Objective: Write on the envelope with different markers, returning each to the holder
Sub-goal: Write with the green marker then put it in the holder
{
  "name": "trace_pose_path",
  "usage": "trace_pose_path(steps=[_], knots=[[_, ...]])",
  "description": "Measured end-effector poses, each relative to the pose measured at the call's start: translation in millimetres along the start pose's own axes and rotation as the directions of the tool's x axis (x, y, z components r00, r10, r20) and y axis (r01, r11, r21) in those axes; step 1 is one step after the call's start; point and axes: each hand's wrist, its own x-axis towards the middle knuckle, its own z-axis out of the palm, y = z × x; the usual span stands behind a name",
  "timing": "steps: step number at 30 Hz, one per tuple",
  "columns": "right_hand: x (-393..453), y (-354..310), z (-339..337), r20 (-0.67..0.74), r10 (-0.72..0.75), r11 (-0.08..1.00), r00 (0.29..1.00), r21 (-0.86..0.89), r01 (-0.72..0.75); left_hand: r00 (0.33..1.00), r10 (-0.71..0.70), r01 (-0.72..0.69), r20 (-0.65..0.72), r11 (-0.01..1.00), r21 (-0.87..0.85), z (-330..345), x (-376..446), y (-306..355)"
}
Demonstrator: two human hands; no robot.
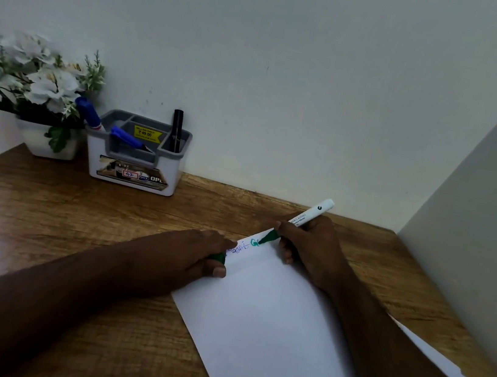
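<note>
A white envelope (272, 329) lies slanted on the wooden desk (84, 213). Near its top edge there is blue writing and a green letter. My right hand (306, 244) grips a white marker (310, 214) with a green tip, and the tip touches the envelope beside the green letter. My left hand (200, 252) rests on the envelope's upper left corner and is closed around a green cap (218, 257). At the back stands the grey and white holder (136, 156) with two blue markers (88, 111) and a black marker (176, 128) in it.
A white pot of white flowers (34, 88) stands left of the holder against the wall. A pale side panel (473, 236) borders the desk on the right. Bare wood shows between the holder and my hands.
</note>
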Motion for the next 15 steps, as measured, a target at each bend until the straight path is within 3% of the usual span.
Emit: trace_pose_path(steps=[15], knots=[[4.1, 5.2, -1.3, -0.082, 0.028, 1.000, 0.996, 0.010, -0.027, 1.000, 0.006, -0.006, -0.007, 1.000, 0.002, 2.7, 2.7, -4.9]])
